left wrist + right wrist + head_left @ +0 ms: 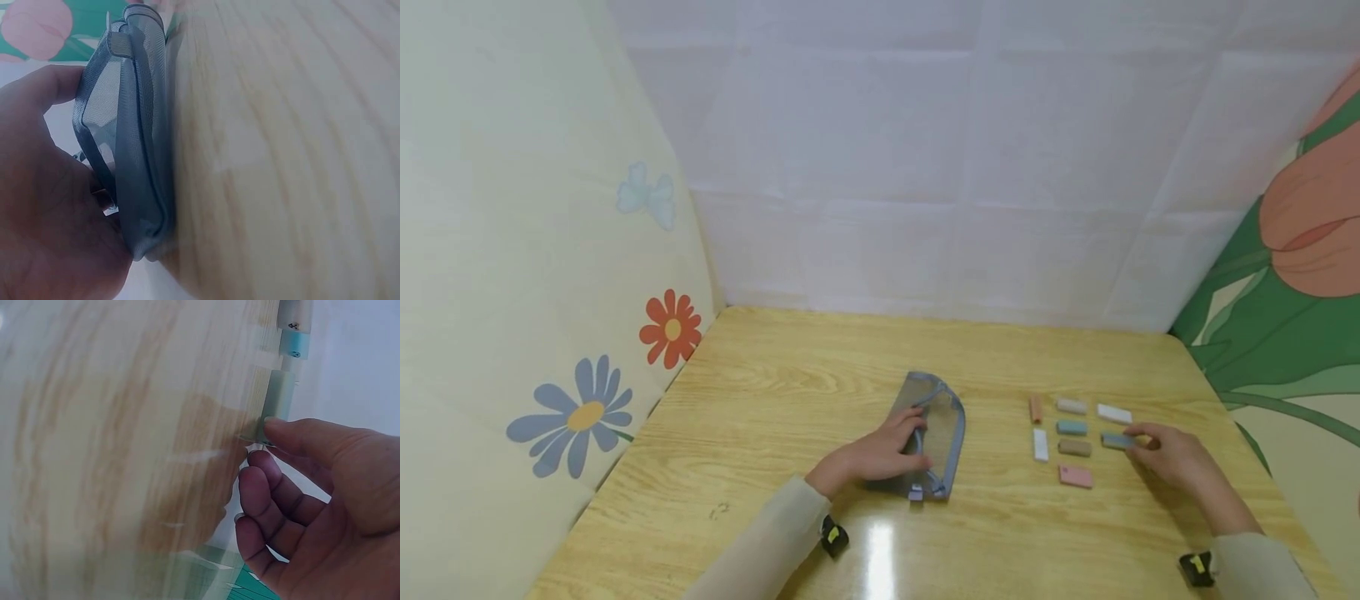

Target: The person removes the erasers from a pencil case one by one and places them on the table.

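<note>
A grey mesh pouch (937, 425) with blue-grey trim lies on the table under my left hand (883, 450). In the left wrist view, the pouch (140, 125) gapes along its upper edge. My left thumb (59, 84) and fingers hold that edge, the fingers partly hidden behind it. To the right, my right hand (1172, 457) pinches the end of a small grey-blue block (1116, 441), shaped like an eraser. The right wrist view shows thumb and index finger on this block (278, 397), with the other fingers loosely curled below.
Several similar small blocks lie near the right hand: orange (1036, 409), beige (1071, 406), white (1114, 413), teal (1072, 427), brown (1074, 447), another white block (1040, 445) and pink (1076, 476). Cloth with printed flowers (583, 414) hangs at the sides of the wooden table (790, 358).
</note>
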A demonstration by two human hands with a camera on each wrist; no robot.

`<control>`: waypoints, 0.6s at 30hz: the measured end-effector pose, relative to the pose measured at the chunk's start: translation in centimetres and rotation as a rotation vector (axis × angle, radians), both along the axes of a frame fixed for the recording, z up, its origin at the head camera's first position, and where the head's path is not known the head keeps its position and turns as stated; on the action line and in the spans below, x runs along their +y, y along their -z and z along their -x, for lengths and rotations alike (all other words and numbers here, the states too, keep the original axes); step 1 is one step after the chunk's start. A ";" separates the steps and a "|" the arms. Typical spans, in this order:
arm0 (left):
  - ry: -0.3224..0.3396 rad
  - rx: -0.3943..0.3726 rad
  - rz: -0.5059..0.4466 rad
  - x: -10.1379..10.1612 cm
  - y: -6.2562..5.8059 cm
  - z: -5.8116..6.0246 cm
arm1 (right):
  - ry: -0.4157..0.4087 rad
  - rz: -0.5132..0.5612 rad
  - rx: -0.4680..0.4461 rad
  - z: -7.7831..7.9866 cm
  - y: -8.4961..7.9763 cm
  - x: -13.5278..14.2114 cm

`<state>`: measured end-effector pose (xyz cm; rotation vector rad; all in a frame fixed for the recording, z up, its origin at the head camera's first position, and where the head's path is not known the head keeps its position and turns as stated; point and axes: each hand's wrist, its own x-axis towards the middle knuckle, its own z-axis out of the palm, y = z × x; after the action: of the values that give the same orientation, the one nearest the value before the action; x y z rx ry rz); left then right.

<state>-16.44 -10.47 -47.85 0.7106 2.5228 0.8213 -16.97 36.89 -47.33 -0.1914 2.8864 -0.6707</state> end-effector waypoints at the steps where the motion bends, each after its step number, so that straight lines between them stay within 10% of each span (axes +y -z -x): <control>1: -0.003 -0.002 -0.001 0.0 0.0 0.0 | 0.000 0.001 -0.003 0.0 0.0 0.0; 18: 0.003 0.012 0.019 0.4 -0.4 -0.2 | 0.006 0.001 -0.018 0.0 0.0 -0.1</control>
<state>-16.21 -10.11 -47.50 0.7147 2.5368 0.7934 -17.01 36.81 -47.34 -0.1755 2.8709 -0.6716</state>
